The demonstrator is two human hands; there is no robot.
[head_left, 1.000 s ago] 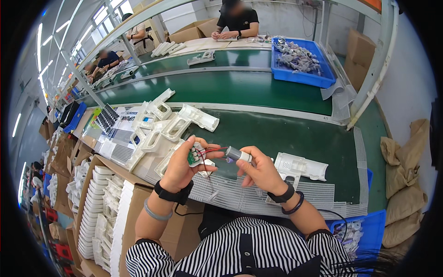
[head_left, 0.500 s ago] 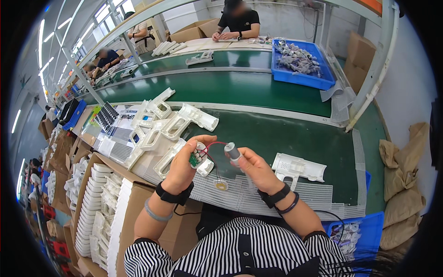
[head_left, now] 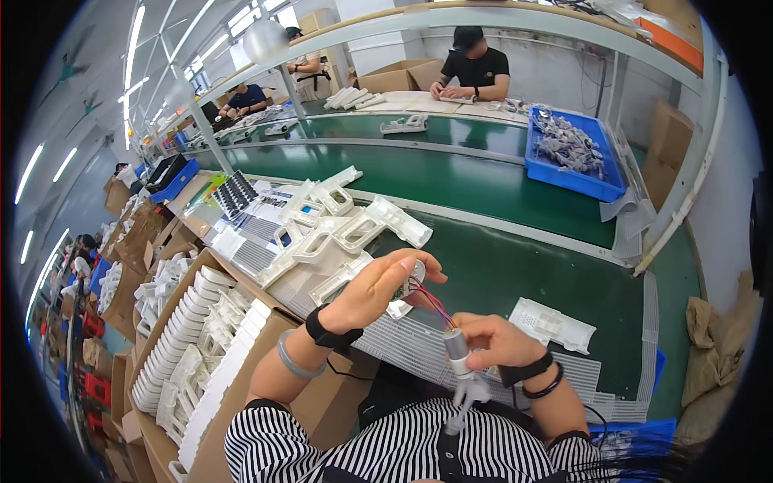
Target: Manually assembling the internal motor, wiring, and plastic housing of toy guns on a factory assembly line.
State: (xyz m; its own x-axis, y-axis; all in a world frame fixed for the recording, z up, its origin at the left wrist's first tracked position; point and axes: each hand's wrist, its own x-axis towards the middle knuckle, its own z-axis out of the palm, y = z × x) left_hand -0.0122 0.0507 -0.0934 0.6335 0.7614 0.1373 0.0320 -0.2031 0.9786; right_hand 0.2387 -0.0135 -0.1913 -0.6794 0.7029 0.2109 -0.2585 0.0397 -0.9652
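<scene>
My left hand [head_left: 386, 291] is curled round a small green circuit board [head_left: 400, 291], mostly hidden behind the palm and fingers. Red and dark wires [head_left: 433, 301] run from it to a grey cylindrical motor [head_left: 456, 346]. Thumb and fingers of my right hand [head_left: 503, 341] pinch this motor upright, close to my chest. Below it hangs a whitish, pronged plastic piece [head_left: 469, 394], seemingly joined to the motor. Right of my hands, a white plastic shell half [head_left: 555, 324] lies on the green table. More white handle-shaped shells [head_left: 322, 228] lie beyond my left hand.
A cardboard box [head_left: 266, 338] beside my left arm holds stacked white shells. Blue trays of small parts stand far right [head_left: 573, 153] and low right [head_left: 636, 435]. A metal frame post [head_left: 699, 189] rises at right. Another person [head_left: 475, 68] works across the green belt.
My right hand has brought the motor lower and nearer my chest, and its pronged end now shows. My left hand has turned, palm more over the board. The view has shifted left.
</scene>
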